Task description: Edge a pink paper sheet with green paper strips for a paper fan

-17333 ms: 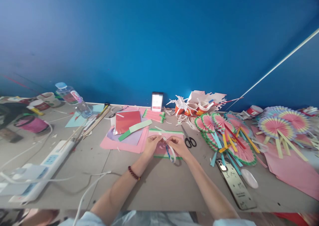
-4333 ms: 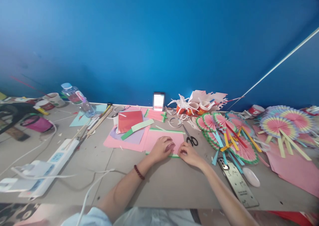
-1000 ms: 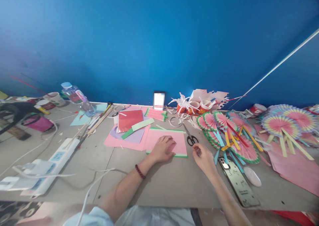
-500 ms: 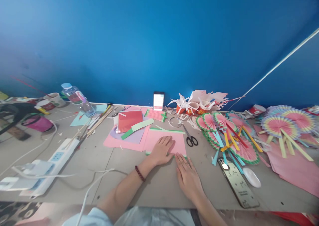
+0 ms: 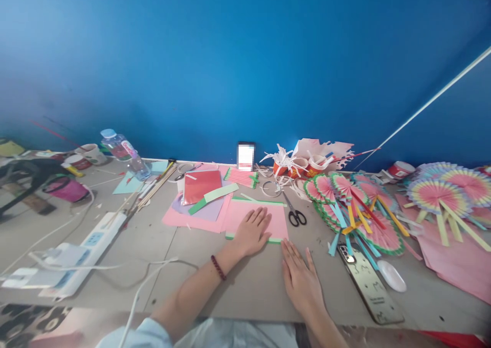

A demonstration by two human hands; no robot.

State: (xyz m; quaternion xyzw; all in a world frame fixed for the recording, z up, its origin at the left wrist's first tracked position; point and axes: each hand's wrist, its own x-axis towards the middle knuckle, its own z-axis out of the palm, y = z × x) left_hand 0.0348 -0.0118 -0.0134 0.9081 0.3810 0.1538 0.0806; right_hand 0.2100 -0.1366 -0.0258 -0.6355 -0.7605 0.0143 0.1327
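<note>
A pink sheet of paper (image 5: 276, 219) with green strips along its far and near edges lies on the table in front of me. My left hand (image 5: 251, 231) rests flat on its middle, palm down, fingers apart. At the sheet's near right corner are the fingertips of my right hand (image 5: 301, 276), which lies flat and stretched out, mostly on the table. Black-handled scissors (image 5: 297, 217) lie just right of the sheet. To its left, green paper strips (image 5: 213, 197) sit across a red packet (image 5: 201, 184) and a lilac sheet (image 5: 182, 209).
Pleated paper fans (image 5: 383, 230) and a phone (image 5: 372, 286) lie to the right. Behind stand paper cups (image 5: 297, 168) with paper scraps and a small screen (image 5: 245, 156). On the left are a bottle (image 5: 128, 154), wooden sticks (image 5: 155, 184) and a power strip (image 5: 92, 240) with white cables.
My right hand has slid right along the sheet's near edge to its corner, moving away from my left hand. The left hand stays on the sheet. The view has shifted slightly.
</note>
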